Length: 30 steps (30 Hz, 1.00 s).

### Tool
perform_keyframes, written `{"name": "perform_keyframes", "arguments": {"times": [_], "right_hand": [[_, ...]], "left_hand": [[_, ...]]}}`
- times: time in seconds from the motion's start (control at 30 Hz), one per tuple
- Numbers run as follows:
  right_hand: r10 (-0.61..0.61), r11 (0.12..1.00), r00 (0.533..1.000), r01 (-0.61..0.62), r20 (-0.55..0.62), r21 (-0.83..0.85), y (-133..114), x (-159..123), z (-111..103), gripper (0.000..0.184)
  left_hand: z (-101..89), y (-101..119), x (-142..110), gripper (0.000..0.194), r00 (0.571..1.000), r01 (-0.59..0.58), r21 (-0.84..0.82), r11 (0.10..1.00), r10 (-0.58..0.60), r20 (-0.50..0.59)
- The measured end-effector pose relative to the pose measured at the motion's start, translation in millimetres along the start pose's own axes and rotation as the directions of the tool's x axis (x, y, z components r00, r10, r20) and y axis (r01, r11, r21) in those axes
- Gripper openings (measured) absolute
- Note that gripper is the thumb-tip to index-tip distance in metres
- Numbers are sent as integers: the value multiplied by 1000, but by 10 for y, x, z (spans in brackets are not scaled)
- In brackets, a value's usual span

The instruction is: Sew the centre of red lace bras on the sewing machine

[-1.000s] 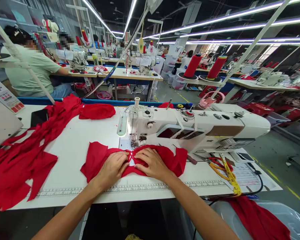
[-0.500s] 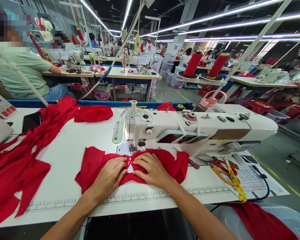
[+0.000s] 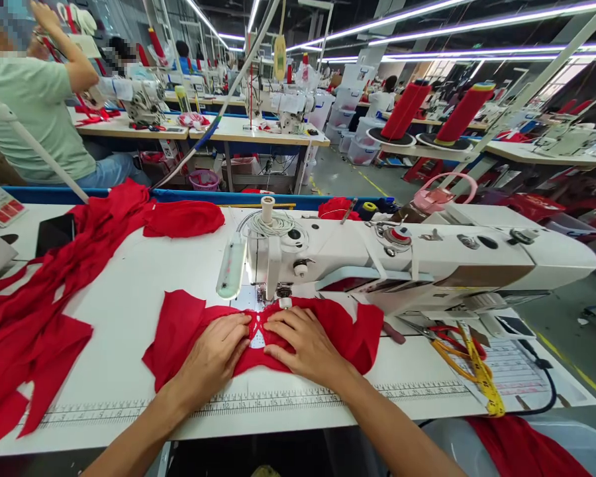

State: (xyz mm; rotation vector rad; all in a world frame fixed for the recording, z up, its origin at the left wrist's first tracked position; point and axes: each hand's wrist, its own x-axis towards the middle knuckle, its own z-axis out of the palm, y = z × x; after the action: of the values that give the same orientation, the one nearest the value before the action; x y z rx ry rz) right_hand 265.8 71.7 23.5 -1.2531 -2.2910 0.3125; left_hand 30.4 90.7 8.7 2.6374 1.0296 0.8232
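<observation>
A red fabric piece point(image 3: 176, 334) lies spread on the sewing table, its upper edge at the needle area of a white sewing machine point(image 3: 342, 242). My left hand point(image 3: 218, 351) rests flat on the left part of the fabric, fingers stretched toward the presser foot point(image 3: 262, 295). On the right part, my right hand point(image 3: 305, 344) lies with its fingers spread and thumb pointing left. Between my fingertips, crossing red strips frame a small opening where a pale surface shows. The fabric beneath my palms is hidden.
Long red fabric strips point(image 3: 74, 271) are heaped at left, near a folded red piece point(image 3: 185, 218) and a black phone point(image 3: 54, 233). Scissors point(image 3: 457, 354) and a yellow tape measure point(image 3: 484, 374) lie right. A printed ruler point(image 3: 328, 399) runs along the front edge. A co-worker point(image 3: 34, 119) sits beyond.
The view has shifted slightly, so the machine appears larger and farther right. My hands keep nearly the same place on the fabric. The co-worker at left has raised an arm.
</observation>
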Motion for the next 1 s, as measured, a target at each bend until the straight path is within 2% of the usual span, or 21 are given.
{"name": "perform_keyframes", "arguments": {"times": [0.3,0.77,1.0], "right_hand": [[-29,999,1000,29,-3,21,15,10,12,24],[-31,1000,1000,31,1,2,-5,-3,16,25],[-53,997,993,58,103,-42,-16,9,-71,30]], "left_hand": [[-10,11,15,27,999,-30,1,1000,30,-31],[-11,3,3,26,1000,-10,17,1000,10,5],[-73,52,-37,33,998,33,49,998,-36,51]]}}
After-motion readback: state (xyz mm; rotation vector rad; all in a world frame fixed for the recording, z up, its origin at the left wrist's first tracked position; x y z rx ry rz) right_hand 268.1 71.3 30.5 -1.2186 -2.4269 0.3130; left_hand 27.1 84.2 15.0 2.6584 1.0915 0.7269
